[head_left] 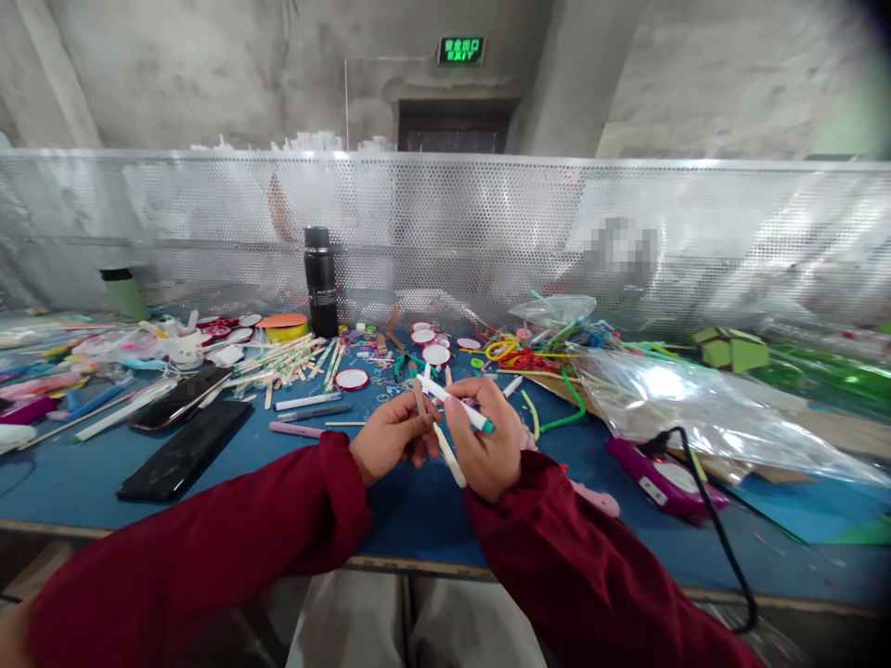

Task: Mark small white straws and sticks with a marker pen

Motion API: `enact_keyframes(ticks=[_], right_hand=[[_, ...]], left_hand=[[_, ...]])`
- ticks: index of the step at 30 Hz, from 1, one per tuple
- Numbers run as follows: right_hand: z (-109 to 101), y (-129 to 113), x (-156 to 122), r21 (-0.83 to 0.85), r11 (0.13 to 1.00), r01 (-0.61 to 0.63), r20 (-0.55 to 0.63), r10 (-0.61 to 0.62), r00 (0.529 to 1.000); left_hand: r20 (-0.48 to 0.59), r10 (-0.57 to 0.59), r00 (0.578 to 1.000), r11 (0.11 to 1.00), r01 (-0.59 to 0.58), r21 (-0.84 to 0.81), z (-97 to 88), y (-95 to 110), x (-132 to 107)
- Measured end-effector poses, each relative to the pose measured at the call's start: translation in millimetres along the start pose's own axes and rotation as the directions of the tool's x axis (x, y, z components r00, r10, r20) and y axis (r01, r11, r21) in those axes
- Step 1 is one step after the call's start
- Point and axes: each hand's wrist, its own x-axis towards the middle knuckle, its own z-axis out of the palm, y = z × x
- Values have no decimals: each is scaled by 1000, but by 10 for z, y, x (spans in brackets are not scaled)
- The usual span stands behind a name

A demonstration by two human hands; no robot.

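Observation:
My left hand [390, 434] is closed, with its thumb and fingers pinching a wooden craft stick [419, 395] that points up. In my right hand [491, 445] is a white marker pen [445, 393] with a teal end, its other end crossing near the top of the craft stick. A cream-coloured stick [449, 455] slants down between the two hands; which hand carries it I cannot tell. Both hands are just above the blue tabletop [404, 520]. Beyond them lie round white pieces with red rims [436, 354] and small scattered beads.
To the left are two dark phones [185, 452], pens [306, 402] and a pile of craft sticks [289, 360]. A black bottle [321, 283] stands before the perforated metal screen [445, 232]. On the right are pipe cleaners [515, 353], plastic film [668, 390] and a purple corded device [665, 478].

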Motion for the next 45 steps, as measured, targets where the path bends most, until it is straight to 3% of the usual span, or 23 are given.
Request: enact_keyframes(ticks=[21,45], right_hand=[[-15,-14,-6,9,1000,-25,-6,25,1000],[-6,7,3,25,999,32,24,-32,999]], left_hand=[[6,5,1000,1000,-5,11,-15,-11,5],[10,1,1000,1000,-1,16,-2,18,10]])
